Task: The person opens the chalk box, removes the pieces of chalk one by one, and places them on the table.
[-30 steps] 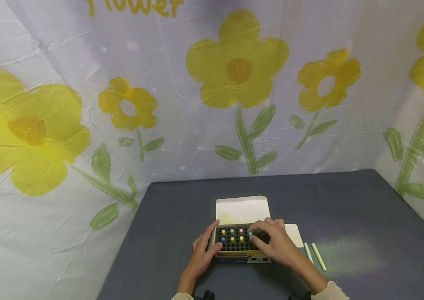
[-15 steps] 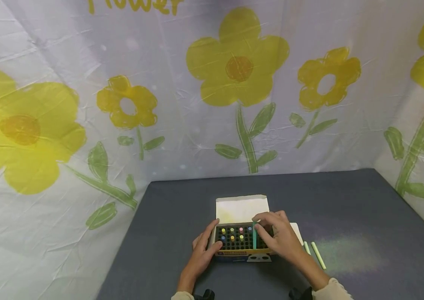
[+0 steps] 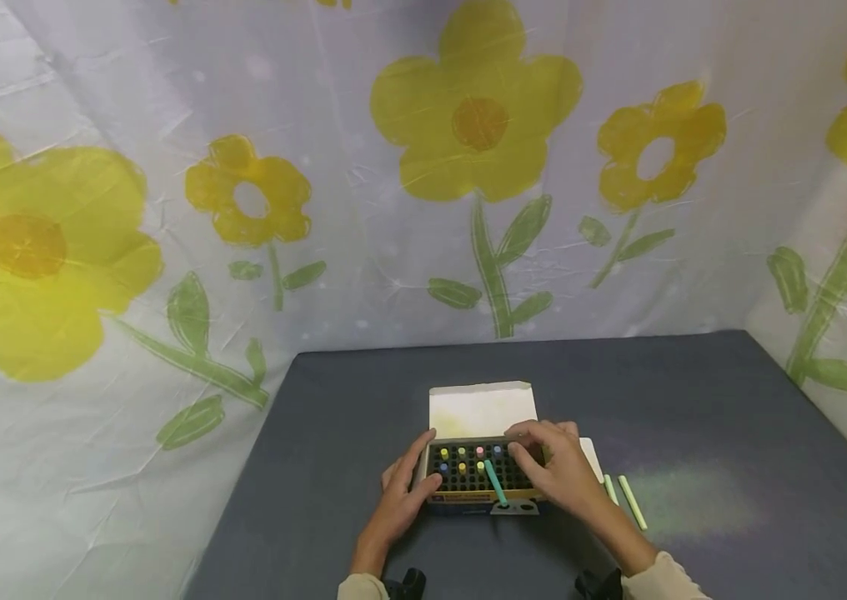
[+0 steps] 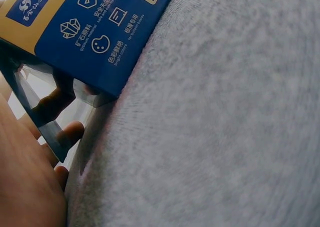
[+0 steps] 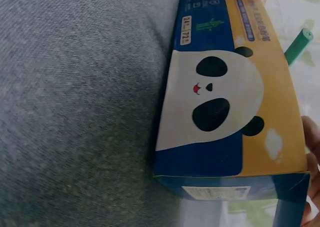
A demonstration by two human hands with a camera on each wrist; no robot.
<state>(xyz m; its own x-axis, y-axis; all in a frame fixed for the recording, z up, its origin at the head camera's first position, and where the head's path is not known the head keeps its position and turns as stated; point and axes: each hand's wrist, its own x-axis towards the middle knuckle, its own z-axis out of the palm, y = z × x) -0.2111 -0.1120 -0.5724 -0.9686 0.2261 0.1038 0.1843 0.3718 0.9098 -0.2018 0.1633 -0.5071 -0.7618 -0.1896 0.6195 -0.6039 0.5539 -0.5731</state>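
Note:
An open chalk box [image 3: 461,497], blue and yellow with a panda on its front, holds a black grid with several coloured chalk sticks upright in its holes. My left hand [image 3: 398,500] grips the box's left end, thumb at the front corner and fingers reaching to the back. A teal chalk stick [image 3: 495,483] leans across the grid and over the front edge; in the right wrist view the green end of the chalk [image 5: 299,46] juts past the box's top edge. My right hand [image 3: 562,471] is bent over the grid's right part, fingertips apart from the teal stick.
The white lid [image 3: 479,410] is folded back behind the box, and a white side flap [image 3: 590,458] sticks out right. Two pale green chalk sticks [image 3: 633,503] lie on the grey table [image 3: 363,400] beside it, near a patch of chalk dust [image 3: 701,500]. A flower-printed cloth [image 3: 363,250] hangs behind.
My right hand has lifted the teal chalk from the grid and let it go; it has tipped left and forward over the front edge. My left hand stays on the box.

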